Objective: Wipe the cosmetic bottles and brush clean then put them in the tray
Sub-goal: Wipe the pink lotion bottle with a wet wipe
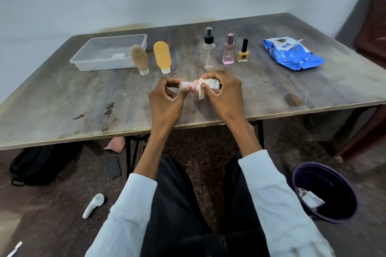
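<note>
My left hand (167, 98) pinches the pale cap end of a small pink bottle (188, 85), held sideways above the table. My right hand (223, 92) grips a white wipe (206, 87) wrapped round the bottle's other end. A clear plastic tray (108, 52) sits at the back left. A brown tube (139, 59) and an orange tube (162, 56) stand on their caps beside the tray. Further right stand a clear spray bottle (209, 50), a pink perfume bottle (229, 50) and a yellow nail polish bottle (243, 52). I cannot make out a brush.
A blue wipes pack (292, 54) lies at the back right of the grey table (62, 110). A dark bin (324, 192) with used wipes stands on the floor to my right. A phone (113, 167), a bag (37, 165) and a white controller (93, 205) lie on the floor left.
</note>
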